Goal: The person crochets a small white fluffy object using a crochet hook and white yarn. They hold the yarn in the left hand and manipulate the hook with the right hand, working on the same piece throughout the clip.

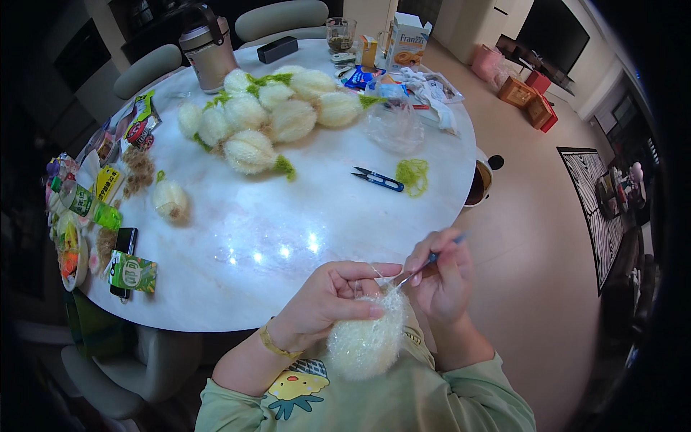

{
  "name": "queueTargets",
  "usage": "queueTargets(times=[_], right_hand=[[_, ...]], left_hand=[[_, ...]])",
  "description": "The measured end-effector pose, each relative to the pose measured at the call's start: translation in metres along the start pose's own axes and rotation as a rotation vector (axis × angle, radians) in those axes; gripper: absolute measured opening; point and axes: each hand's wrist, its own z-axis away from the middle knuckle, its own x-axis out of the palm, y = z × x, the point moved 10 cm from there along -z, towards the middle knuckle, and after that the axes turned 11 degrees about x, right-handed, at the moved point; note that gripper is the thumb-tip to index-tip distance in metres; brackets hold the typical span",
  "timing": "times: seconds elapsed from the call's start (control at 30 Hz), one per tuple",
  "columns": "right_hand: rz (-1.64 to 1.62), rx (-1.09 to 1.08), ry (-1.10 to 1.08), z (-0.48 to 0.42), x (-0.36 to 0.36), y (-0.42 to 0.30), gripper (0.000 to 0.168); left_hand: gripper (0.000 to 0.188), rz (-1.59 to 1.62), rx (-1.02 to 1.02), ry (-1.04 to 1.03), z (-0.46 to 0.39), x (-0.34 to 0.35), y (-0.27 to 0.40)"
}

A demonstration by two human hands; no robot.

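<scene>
Fluffy cream yarn work (367, 340), rounded and sparkling, is pinched between the thumb and fingers of my left hand (345, 297), with a strand over the raised index finger. My right hand (445, 270) grips the blue handle of a crochet hook (432, 257); its metal tip meets the top of the work. Beyond my hands, thread snips (378, 178) lie beside a tangle of green yarn (412, 177). A cluster of cream crocheted bulb shapes with green tips (291, 120) rests farther back. A single one (170, 201) sits at the left.
Along the left edge of the round marble-look table (216, 302) are a green drink bottle (86, 202), a phone (124, 243) under a green packet (133, 271), and brown fibre (139, 171). An insulated jug (209, 56), a plastic bag (397, 127) and a biscuit box (407, 42) stand or lie farther back.
</scene>
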Motion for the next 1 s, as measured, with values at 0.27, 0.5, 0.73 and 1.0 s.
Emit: queueTargets(times=[0.27,0.5,0.73,1.0], right_hand=[[1.214,-0.671,-0.095,0.034,0.058,-0.033,0.01],[0.544,-0.036,-0.102,0.005,0.013,0.002,0.011],[0.278,0.029,-0.119,0.002,0.012,-0.003,0.01],[1.011,-0.476,-0.282,0.019,0.056,-0.037,0.009]], left_hand=[[0.068,-0.216,0.304,0.167,-0.004,-0.01,0.013],[0.064,-0.052,0.192,0.208,-0.006,-0.008,0.002],[0.056,-0.245,0.228,0.161,-0.004,-0.015,0.01],[0.056,-0.301,0.292,0.203,-0.003,-0.017,0.014]])
